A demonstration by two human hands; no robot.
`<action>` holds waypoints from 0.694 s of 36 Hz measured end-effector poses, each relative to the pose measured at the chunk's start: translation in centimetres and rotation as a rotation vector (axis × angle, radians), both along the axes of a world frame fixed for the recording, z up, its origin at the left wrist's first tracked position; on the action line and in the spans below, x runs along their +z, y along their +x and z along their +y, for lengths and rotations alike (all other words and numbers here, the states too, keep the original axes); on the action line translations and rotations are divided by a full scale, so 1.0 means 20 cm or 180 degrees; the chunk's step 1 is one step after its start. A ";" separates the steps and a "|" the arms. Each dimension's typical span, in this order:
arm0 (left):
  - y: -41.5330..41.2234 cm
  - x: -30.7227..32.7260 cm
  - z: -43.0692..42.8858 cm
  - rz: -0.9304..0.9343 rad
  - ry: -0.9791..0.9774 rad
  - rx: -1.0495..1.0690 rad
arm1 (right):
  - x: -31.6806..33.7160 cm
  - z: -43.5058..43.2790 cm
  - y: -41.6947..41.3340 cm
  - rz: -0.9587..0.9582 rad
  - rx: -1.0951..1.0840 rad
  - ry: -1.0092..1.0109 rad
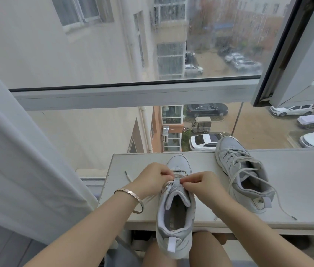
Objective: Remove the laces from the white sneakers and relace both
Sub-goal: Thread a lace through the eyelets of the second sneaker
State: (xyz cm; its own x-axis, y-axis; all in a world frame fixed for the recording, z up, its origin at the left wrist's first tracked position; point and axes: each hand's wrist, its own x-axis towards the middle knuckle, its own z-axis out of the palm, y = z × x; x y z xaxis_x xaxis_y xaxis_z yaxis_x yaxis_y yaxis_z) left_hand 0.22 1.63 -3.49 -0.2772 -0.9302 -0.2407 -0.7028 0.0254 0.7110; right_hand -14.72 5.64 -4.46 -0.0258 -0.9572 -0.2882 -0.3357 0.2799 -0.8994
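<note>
Near sneaker [175, 214]: it lies in the middle of the table [297, 189]. Its long axis runs straight away from the person, with the toe toward the window and the heel hanging over the near edge above the lap.
Lace [179, 175]: it crosses the tongue in short rungs at the toe half. The eyelets nearer the collar look empty.
Left hand [152, 179]: its fingers are curled in and pinch the lace at the left eyelet row.
Right hand [200, 185]: thumb and forefinger pinch the lace at the right eyelet row, just across the tongue from the other hand.
Key relation: the rung in hand runs across the shoe, at right angles to its long axis. Each hand sits on its own side, about equally near.
Free end [127, 174]: one tip lies on the table to the left, beyond the left hand.
Next move, as a judgement: any pull probably has to go sideways and outward from an eyelet, not along the shoe. Whether this rung is being taken out or put in cannot be told.
Second sneaker [243, 176]: it stands to the right, well apart, angled with its toe toward the window. It is still laced.
Trailing lace [279, 201]: this is the second sneaker's own lace, and it runs loose past the heel onto the table.
Progress, as a judgement: one shoe is partly done and the other looks untouched.
</note>
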 end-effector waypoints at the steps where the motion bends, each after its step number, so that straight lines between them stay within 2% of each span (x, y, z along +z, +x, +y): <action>1: 0.01 -0.01 0.00 0.0170 0.0135 0.0094 | 0.00 0.00 0.00 -0.0040 -0.0028 -0.0012; 5: 0.02 -0.05 0.02 0.0703 0.0612 0.0561 | 0.00 -0.01 0.00 0.0218 0.0043 -0.0240; 8: 0.02 -0.06 0.02 0.0701 0.0596 0.0586 | 0.00 -0.04 -0.01 0.0636 0.0170 -0.0341; 12: 0.02 -0.03 0.01 0.0323 0.0112 0.0286 | 0.01 -0.06 -0.04 0.0878 0.0452 -0.0177; 20: -0.03 0.09 -0.01 -0.1047 -0.0552 -0.0627 | -0.01 -0.05 -0.04 0.0987 0.0610 -0.0307; 25: -0.03 0.13 0.03 -0.0947 -0.0413 -0.0801 | -0.02 -0.01 -0.08 0.0913 0.0524 -0.0474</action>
State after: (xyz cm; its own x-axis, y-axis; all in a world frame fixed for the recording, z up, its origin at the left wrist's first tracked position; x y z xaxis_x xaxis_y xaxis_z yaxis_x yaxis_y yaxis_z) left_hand -0.45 2.27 -0.93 -0.4360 -0.8701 -0.2299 -0.8377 0.2989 0.4571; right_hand -16.28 5.45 -4.94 0.0726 -0.9862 -0.1488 -0.6099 0.0742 -0.7890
